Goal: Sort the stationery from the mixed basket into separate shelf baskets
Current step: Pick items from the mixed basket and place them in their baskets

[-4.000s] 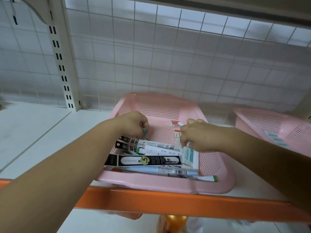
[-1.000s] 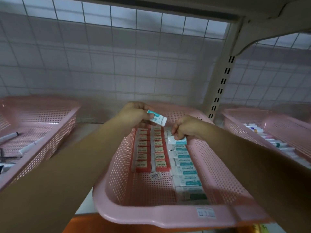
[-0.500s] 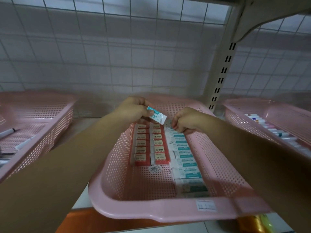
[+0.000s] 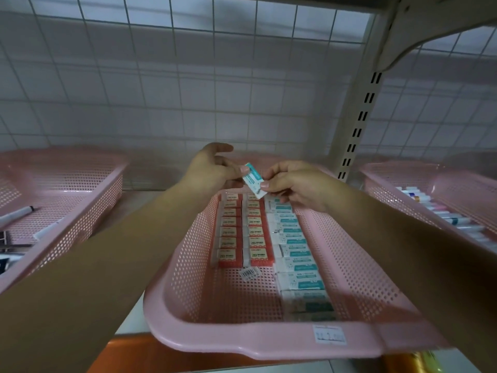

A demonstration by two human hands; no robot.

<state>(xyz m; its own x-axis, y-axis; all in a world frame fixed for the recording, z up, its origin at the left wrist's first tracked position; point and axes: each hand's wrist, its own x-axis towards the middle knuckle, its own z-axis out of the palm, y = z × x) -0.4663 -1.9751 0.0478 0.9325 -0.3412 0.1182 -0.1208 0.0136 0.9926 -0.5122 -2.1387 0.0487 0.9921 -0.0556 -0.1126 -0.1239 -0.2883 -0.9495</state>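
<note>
Pink perforated plastic forms the middle basket [image 4: 269, 343], which sits on a shelf with an orange front edge [image 4: 129, 351]. Sorting looks well under way here. Two neat rows of red-sleeved erasers [image 4: 242, 232] marked 2B fill the left of the basket floor, and one longer row of teal-and-white erasers [image 4: 293, 246] runs beside them towards the front rim.

One more teal eraser [image 4: 253, 181] is held tilted in the air above the far end of that row, not yet set down. The right hand [image 4: 295, 184] pinches its lower end between thumb and forefinger. The left hand [image 4: 212, 168] touches its upper end with one digit lifted clear; whether it grips cannot be told.

A loose barcode sticker [image 4: 250, 272] lies on the basket floor in front of the red rows, and a white label [image 4: 329, 335] is stuck to the front rim.

The left basket [image 4: 80, 184], also pink, holds pens [image 4: 18, 212] and dark packets lying at mixed angles, so more sorting probably remains. The right basket [image 4: 403, 189] holds a tidy row of slim coloured sticks [image 4: 441, 214], too blurred to name.
</note>
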